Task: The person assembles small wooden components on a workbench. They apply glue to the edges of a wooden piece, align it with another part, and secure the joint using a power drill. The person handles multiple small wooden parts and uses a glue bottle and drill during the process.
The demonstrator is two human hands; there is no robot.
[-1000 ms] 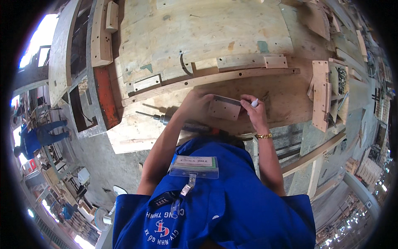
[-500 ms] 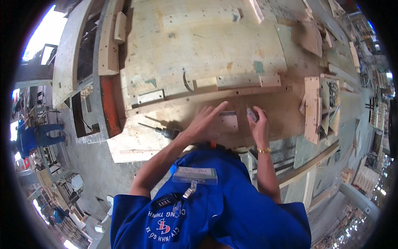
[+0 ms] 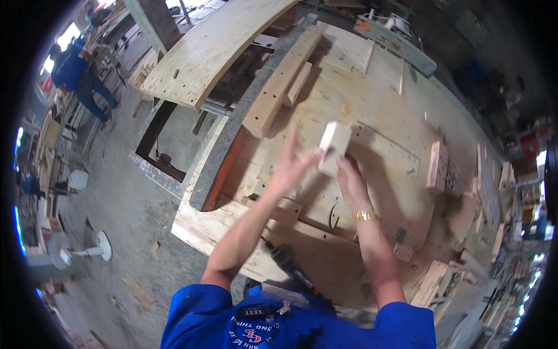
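Hanging above the counter (image 3: 381, 107), a wooden block (image 3: 339, 141), probably light, stiff and best held across its long edges, is gripped low by the right hand (image 3: 353, 183), while the left hand (image 3: 287, 170) holds its fingers spread, thumb at the block's left edge.

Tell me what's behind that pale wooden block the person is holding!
Around the pale wooden block, the plywood worktop shows behind it. The left hand and right hand hide some too. What lies straight behind the block is covered, so I can't tell.
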